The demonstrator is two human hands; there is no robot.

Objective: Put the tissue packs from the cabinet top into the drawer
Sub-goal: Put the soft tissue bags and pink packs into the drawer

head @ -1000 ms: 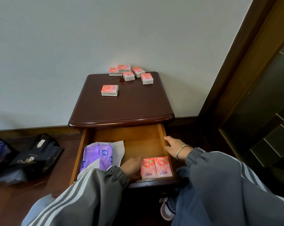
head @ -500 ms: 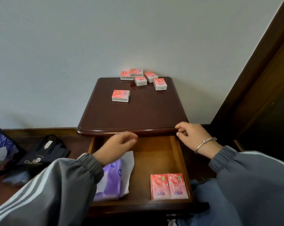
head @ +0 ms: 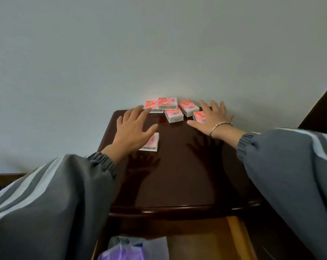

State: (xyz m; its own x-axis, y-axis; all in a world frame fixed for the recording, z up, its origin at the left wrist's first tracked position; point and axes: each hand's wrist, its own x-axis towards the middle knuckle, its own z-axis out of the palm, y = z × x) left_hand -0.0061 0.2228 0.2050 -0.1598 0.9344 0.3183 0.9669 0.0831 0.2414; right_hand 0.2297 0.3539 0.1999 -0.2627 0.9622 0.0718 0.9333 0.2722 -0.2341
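Two splayed, empty hands (head: 134, 132) (head: 209, 119) over tissue packs (head: 174, 115)

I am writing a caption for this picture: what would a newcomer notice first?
Two spread hands, the left hand and the right hand, reach over the cabinet top toward pink tissue packs clustered by the wall. One lone pack lies partly hidden by the left hand. Below, the drawer stands open with a purple package.

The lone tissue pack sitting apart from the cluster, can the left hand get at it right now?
Probably yes. The left hand is spread open right over the lone tissue pack, hiding part of it, and nothing else on the cabinet top appears to lie between them.
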